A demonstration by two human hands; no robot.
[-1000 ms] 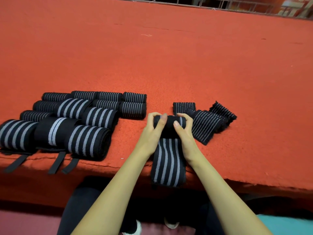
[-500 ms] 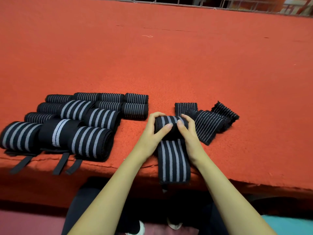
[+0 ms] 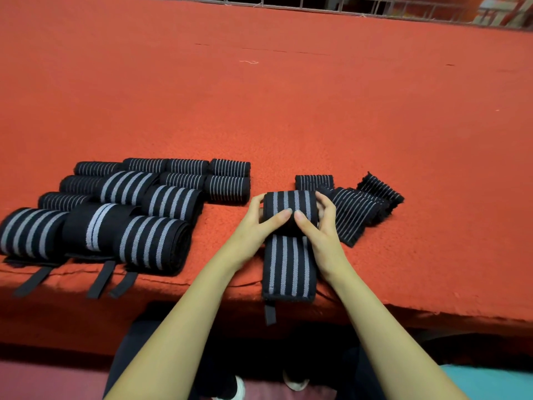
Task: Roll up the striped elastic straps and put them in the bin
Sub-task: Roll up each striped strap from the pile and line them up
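Observation:
A black strap with grey stripes (image 3: 288, 267) lies near the front edge of the red table, its far end wound into a thick roll (image 3: 290, 202). My left hand (image 3: 256, 223) grips the roll's left side and my right hand (image 3: 318, 226) grips its right side, fingertips meeting on top. The strap's flat tail runs toward me and a small black tab hangs over the table edge. Several rolled striped straps (image 3: 124, 209) sit in rows to the left. No bin is in view.
Loose thin-striped straps (image 3: 354, 209) lie in a flat heap just right of my hands. The red felt table (image 3: 288, 111) stretches far back to a metal railing (image 3: 375, 7). Black tabs of the left rolls hang over the front edge.
The roll has grown thicker and the flat tail shorter; its end has come up so only the tab hangs over the edge. Both hands have turned the roll toward me.

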